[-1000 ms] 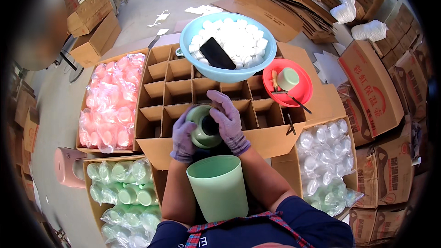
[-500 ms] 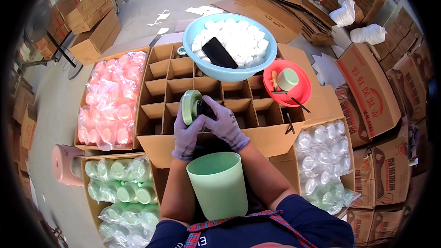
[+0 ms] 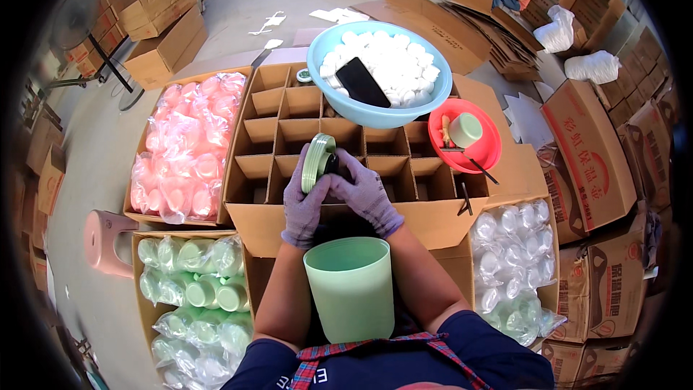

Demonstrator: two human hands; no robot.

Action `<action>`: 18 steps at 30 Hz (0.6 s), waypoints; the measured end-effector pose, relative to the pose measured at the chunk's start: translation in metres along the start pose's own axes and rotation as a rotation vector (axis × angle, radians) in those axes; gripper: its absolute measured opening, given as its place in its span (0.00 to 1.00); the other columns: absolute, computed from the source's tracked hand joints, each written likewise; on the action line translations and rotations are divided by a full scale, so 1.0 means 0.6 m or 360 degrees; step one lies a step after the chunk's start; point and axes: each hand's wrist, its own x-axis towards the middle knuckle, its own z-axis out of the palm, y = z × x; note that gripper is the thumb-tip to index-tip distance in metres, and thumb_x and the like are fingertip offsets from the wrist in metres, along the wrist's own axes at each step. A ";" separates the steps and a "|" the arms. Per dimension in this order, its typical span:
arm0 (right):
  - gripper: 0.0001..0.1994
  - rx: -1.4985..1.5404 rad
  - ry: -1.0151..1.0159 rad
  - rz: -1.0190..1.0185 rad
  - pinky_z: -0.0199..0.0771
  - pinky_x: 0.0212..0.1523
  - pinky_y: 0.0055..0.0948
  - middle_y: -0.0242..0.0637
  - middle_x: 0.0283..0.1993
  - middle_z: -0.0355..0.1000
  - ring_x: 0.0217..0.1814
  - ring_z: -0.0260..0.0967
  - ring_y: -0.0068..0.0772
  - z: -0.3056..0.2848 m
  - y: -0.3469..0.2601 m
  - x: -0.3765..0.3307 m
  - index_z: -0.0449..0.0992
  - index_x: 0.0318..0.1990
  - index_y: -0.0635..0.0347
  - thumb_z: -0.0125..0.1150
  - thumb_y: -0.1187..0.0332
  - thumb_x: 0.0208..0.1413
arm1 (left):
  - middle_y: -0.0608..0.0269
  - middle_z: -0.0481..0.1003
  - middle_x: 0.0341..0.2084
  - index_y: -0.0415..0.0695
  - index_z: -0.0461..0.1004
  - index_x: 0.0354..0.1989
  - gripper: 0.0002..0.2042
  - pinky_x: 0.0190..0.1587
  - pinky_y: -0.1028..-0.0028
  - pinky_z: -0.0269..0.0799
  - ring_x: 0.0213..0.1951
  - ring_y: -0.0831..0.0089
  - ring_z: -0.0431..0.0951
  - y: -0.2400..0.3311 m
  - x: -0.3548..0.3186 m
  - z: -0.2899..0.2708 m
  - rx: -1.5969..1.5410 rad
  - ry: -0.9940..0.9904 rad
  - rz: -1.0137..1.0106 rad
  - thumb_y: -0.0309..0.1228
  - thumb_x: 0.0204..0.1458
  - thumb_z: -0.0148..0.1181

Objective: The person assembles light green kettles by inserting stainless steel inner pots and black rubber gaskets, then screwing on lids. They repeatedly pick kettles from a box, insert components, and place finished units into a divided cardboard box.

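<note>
My gloved left hand [image 3: 303, 206] grips a pale green round threaded piece [image 3: 313, 165], like a screw-on lid or base, held on edge over the divided carton. My gloved right hand [image 3: 367, 201] closes on a small black part [image 3: 332, 164] at that piece's inner side; whether it is attached there I cannot tell. Between my forearms, near my body, stands a pale green tapered container [image 3: 352, 292] with its open mouth upward. The carton [image 3: 253, 227] under my hands is split into cardboard cells.
A blue basin [image 3: 375, 117] of white pieces, with a black phone [image 3: 362, 82] on top, rests on the carton. Beside it sits a red bowl [image 3: 462, 107] holding a green cup [image 3: 465, 130]. Boxes of bagged pink parts [image 3: 188, 152], green parts [image 3: 195, 282] and clear-wrapped parts [image 3: 509, 245] flank me.
The view has shifted, so most things sit farther right. The green threaded piece has turned slightly in my hands, with its rim more edge-on; both hands keep their hold.
</note>
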 end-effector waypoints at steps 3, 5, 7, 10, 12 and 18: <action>0.28 0.0255 -0.0137 0.0723 0.77 0.49 0.28 0.43 0.46 0.78 0.47 0.77 0.35 -0.015 -0.024 0.006 0.67 0.63 0.66 0.65 0.60 0.60 | 0.57 0.69 0.62 0.36 0.55 0.73 0.32 0.63 0.73 0.65 0.60 0.74 0.70 0.008 -0.003 0.001 0.0113 -0.0053 -0.0024 0.23 0.59 0.57; 0.26 0.0334 0.0055 0.0527 0.77 0.47 0.25 0.41 0.45 0.78 0.46 0.77 0.31 -0.011 0.002 0.001 0.68 0.62 0.66 0.63 0.59 0.62 | 0.56 0.68 0.64 0.34 0.55 0.72 0.32 0.65 0.71 0.63 0.62 0.72 0.68 0.012 -0.001 0.015 0.0051 -0.0024 -0.0027 0.24 0.58 0.56; 0.26 0.0208 0.0215 -0.0104 0.76 0.48 0.25 0.40 0.46 0.77 0.47 0.76 0.30 0.007 0.022 -0.001 0.67 0.63 0.65 0.62 0.61 0.62 | 0.56 0.68 0.64 0.34 0.55 0.72 0.32 0.66 0.71 0.62 0.62 0.71 0.68 0.004 0.002 0.015 0.0040 0.0002 0.0030 0.24 0.58 0.56; 0.25 -0.0172 0.0296 -0.0638 0.76 0.46 0.25 0.40 0.44 0.77 0.43 0.76 0.27 0.016 0.027 0.000 0.67 0.63 0.65 0.60 0.62 0.63 | 0.56 0.68 0.64 0.34 0.56 0.72 0.32 0.66 0.71 0.61 0.63 0.71 0.68 0.001 0.002 0.008 -0.0008 -0.0024 0.0040 0.25 0.58 0.57; 0.22 0.0115 0.0141 -0.0071 0.77 0.41 0.26 0.40 0.40 0.78 0.38 0.77 0.28 0.012 0.005 -0.001 0.72 0.58 0.66 0.58 0.57 0.65 | 0.56 0.68 0.64 0.34 0.56 0.72 0.32 0.66 0.71 0.62 0.62 0.71 0.68 0.006 -0.002 0.004 -0.0061 -0.0051 0.0013 0.26 0.58 0.58; 0.27 0.0482 0.0179 0.0607 0.76 0.34 0.22 0.40 0.37 0.78 0.34 0.76 0.24 -0.002 0.031 0.007 0.76 0.52 0.68 0.55 0.47 0.66 | 0.56 0.72 0.61 0.37 0.56 0.73 0.32 0.62 0.72 0.66 0.59 0.72 0.72 0.000 -0.006 0.007 0.0315 -0.0089 0.0178 0.24 0.59 0.59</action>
